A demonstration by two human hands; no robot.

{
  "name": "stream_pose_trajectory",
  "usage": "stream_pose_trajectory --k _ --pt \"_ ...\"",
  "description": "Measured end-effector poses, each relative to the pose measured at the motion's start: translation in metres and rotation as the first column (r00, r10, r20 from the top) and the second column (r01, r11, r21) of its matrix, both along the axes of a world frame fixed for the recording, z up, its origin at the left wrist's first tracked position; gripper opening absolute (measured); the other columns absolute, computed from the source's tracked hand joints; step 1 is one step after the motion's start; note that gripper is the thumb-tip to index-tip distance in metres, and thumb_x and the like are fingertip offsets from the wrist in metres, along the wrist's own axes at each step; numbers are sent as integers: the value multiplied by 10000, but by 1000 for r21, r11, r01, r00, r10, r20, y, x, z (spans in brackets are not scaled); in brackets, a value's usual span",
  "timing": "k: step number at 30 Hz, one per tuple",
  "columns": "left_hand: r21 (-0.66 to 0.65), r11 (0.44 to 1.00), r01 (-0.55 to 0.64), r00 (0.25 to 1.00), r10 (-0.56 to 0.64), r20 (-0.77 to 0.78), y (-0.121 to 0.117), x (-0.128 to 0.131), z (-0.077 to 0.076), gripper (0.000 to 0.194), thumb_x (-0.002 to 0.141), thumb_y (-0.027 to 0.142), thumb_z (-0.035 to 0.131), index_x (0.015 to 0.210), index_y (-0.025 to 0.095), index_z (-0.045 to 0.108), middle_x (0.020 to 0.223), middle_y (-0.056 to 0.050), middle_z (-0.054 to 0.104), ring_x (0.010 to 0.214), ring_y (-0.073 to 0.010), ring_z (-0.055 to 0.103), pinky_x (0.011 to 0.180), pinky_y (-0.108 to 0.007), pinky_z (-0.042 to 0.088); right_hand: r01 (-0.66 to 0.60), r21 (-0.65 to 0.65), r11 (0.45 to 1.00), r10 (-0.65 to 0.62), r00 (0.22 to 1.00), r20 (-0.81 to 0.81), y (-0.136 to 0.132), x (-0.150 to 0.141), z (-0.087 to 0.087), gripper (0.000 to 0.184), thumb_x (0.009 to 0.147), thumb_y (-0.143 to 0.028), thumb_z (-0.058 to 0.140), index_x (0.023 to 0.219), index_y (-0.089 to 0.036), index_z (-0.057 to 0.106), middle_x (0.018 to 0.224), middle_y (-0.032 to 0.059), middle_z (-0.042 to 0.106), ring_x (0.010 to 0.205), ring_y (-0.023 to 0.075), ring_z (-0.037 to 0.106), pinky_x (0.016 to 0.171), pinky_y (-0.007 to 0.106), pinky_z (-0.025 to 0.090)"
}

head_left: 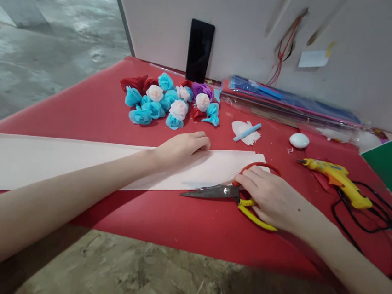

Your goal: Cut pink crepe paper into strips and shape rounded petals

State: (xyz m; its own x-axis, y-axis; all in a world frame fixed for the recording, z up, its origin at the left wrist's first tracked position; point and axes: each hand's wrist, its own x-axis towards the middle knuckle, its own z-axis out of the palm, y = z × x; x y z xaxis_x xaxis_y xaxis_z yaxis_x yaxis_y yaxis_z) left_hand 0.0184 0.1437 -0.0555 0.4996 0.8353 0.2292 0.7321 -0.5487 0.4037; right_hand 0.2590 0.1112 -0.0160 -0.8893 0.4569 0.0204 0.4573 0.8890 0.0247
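A long folded sheet of pale paper lies across the table. My left hand rests on it with curled fingers, pressing on the paper; its fingertips are partly hidden. In my right hand are scissors with one red and one yellow handle, my fingers around the handles. The dark blades look nearly together and point left, along the near edge of the paper. Behind the paper's right end, a light blue rolled strip lies on pale paper scraps.
Several blue, pink, red and purple paper flowers sit at the back. A black phone leans on the wall. Plastic-wrapped sheets lie along it. A white egg-shaped object and a yellow glue gun with black cord are to the right.
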Motion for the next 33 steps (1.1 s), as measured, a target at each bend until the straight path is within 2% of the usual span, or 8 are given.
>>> stream_pose_trajectory --k 4,9,15,19,27,33 --pt "-22 1000 -1 1000 0 -29 -1 -9 7 206 872 328 437 826 172 563 853 -36 593 722 -163 567 614 -239 398 2 -5 1000 -2 1000 -5 0 -1 0 247 697 -52 460 918 -92 562 804 110 566 753 243 493 641 341 415" --pt "-53 999 -8 998 4 -66 -10 -38 17 238 867 352 417 800 174 561 843 -32 599 703 -156 572 602 -233 411 -6 8 1000 6 1000 -18 0 2 -2 256 719 -67 489 963 -87 565 831 116 578 780 251 504 670 355 424" --pt "-13 1000 -26 997 25 -76 -20 -61 9 242 879 336 379 825 185 559 862 -42 606 770 -172 586 652 -251 438 4 -10 1000 -4 1000 -28 -2 2 -1 224 736 -95 489 946 -86 567 824 114 583 775 243 500 663 345 423" --pt "30 999 -22 997 24 -68 -23 -54 6 242 883 295 352 825 173 553 835 -58 613 756 -176 590 663 -262 449 30 -11 999 -30 999 -29 -3 7 -1 238 717 -81 508 948 -93 563 847 109 585 799 241 513 674 341 428" --pt "84 996 -1 997 7 -74 -23 -18 9 247 885 233 329 829 152 556 825 -75 602 722 -184 584 655 -279 447 57 -17 998 -58 998 -33 -3 34 8 306 655 -38 507 945 -115 570 824 89 594 784 236 524 677 342 427" --pt "94 996 13 998 -8 -63 -15 2 6 235 886 229 344 825 154 558 818 -71 590 727 -190 578 645 -280 440 85 5 996 -85 995 -48 -3 56 2 336 671 -32 479 987 -133 535 856 100 590 791 237 535 654 331 438"
